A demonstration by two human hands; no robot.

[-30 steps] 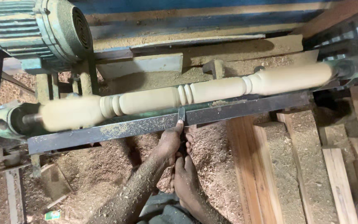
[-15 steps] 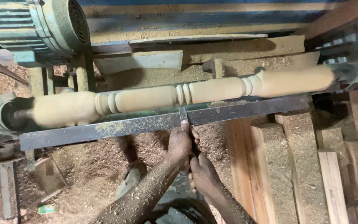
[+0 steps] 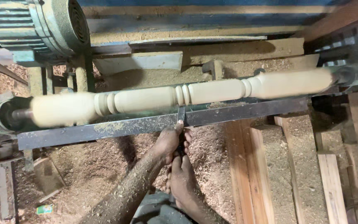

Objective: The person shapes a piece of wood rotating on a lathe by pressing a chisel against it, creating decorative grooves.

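Two hands wrapped on one chisel [image 3: 181, 118]: left hand [image 3: 170, 142] clenched near the blade, right hand [image 3: 182, 179] gripping the handle closer in. Blade resting across the dark steel tool rest [image 3: 146, 124], tip at the pale turned spindle [image 3: 179, 96] beyond. Green motor [image 3: 34, 25] far left. Small green-and-white packet [image 3: 44, 209] lying in sawdust, near left.

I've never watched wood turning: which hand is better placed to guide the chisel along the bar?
Probably the left hand: it pinches the chisel right at the bar, beside the spindle. The right hand grips the handle farther back.
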